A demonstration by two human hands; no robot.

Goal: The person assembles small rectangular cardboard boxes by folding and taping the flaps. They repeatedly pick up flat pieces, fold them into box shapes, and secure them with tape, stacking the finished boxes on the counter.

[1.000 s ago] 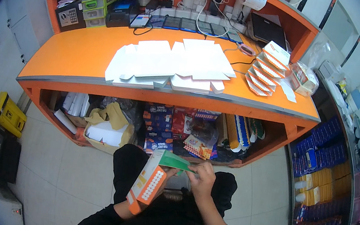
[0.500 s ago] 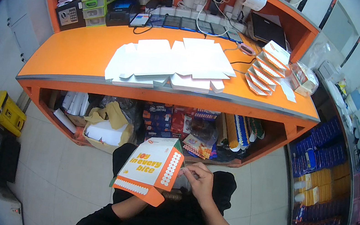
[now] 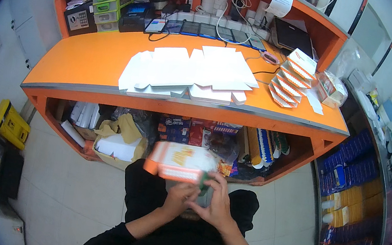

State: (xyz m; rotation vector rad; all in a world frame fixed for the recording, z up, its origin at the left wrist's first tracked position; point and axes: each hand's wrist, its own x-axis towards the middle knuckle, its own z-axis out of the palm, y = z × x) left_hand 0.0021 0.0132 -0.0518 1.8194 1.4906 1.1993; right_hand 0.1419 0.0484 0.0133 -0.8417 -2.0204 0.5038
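Above my lap a partly folded white and orange carton [image 3: 181, 158] is blurred by motion, its printed panel facing up and its orange flaps on the left and near sides. At its near edge, my left hand [image 3: 179, 199] is closed, mostly beneath the carton. My right hand [image 3: 217, 203] grips the green flap [image 3: 204, 184] at the carton's right corner between thumb and fingers. The two hands nearly touch. On the orange counter [image 3: 74, 63] ahead lie stacked flat white cartons [image 3: 178, 72], and a leaning stack of folded orange and white cartons [image 3: 293, 81] stands to their right.
Along the back of the counter sit a row of phones and tablets [image 3: 208, 31], a green drawer unit [image 3: 107, 7] and a small safe [image 3: 79, 20]. Below, a shelf holds bags and boxes [image 3: 173, 128]. A shelving rack [image 3: 351, 194] stands right; a yellow bin [image 3: 11, 124] stands left.
The carton has turned and swung up, away from me. My left hand has come out from beneath it toward the right hand, which has shifted slightly left.
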